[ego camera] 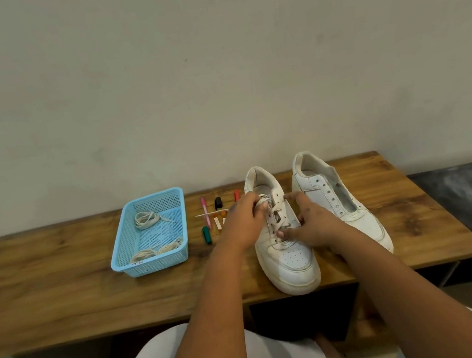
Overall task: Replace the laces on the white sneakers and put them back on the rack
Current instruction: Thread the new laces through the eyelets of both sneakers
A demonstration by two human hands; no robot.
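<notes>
Both forearms reach fwd from the bottom edge, converging toward 12 o'clock. L hand [245, 219] sits at approx 11 o'clock of the R, fingers curled, pinching sth white. R hand [312, 222] palm down, fingers spread & bent, thumb pointing to 9 o'clock.

There is only one view, from a camera on the person's head. It looks forward and down, toward 12 o'clock, at the wooden counter [59, 284] and the plain wall [209, 59] behind it. It is near: both forearms come in from the bottom edge, around 6 o'clock.
</notes>
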